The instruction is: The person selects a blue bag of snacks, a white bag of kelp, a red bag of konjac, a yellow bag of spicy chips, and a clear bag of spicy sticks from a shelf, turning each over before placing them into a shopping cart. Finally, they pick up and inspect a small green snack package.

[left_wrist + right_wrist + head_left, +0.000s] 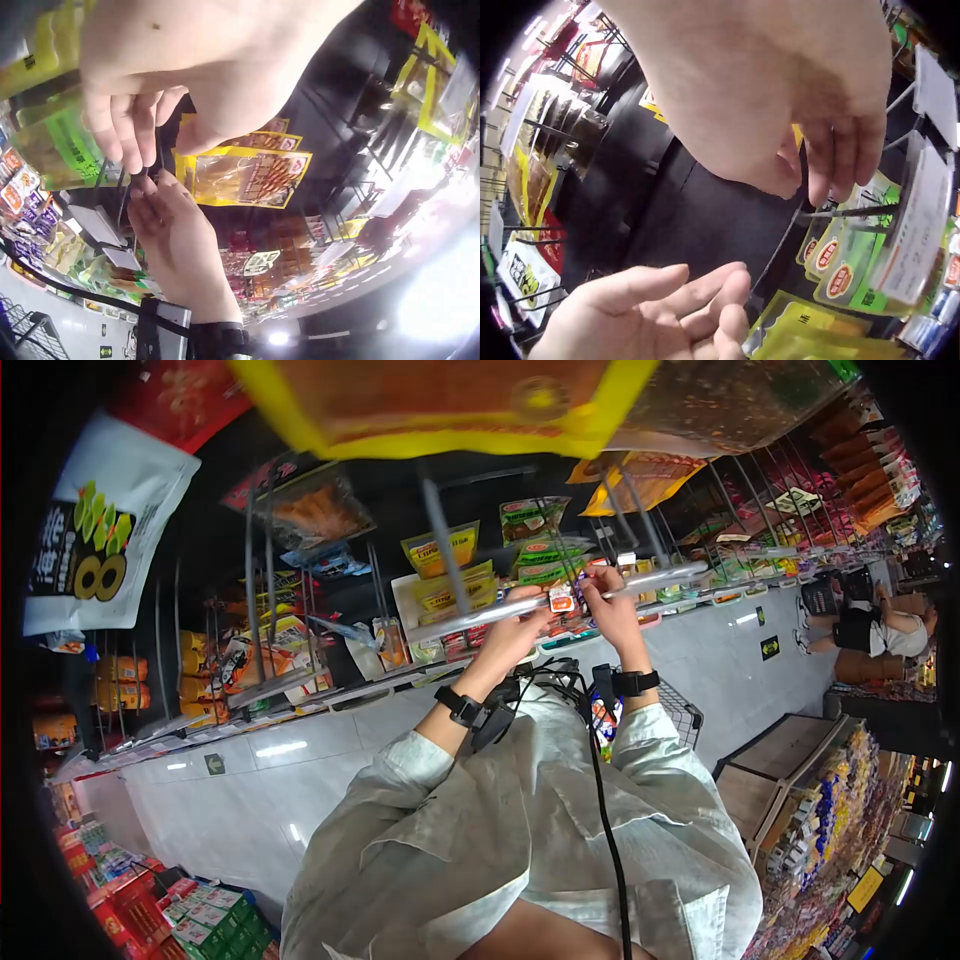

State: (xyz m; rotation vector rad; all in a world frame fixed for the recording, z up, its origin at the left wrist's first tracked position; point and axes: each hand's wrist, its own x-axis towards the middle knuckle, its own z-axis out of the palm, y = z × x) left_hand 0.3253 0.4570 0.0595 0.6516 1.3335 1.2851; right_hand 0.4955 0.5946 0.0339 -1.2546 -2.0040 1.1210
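In the head view my left hand and right hand are close together at the front of a snack display, an orange-and-white packet showing between them. The right wrist view shows my right hand's thumb and fingers around a thin metal hook. Below it, my left hand is turned palm up, its fingers loosely bent with nothing visible in them. Green packets with red labels hang beside the right fingertips, behind a price tag. Yellow packets lie nearest the left fingertips.
Yellow-edged snack bags hang close by in the left wrist view. Large bags overhang the top of the head view. A wire cart stands beside me on the grey floor. Farther along the aisle is another person.
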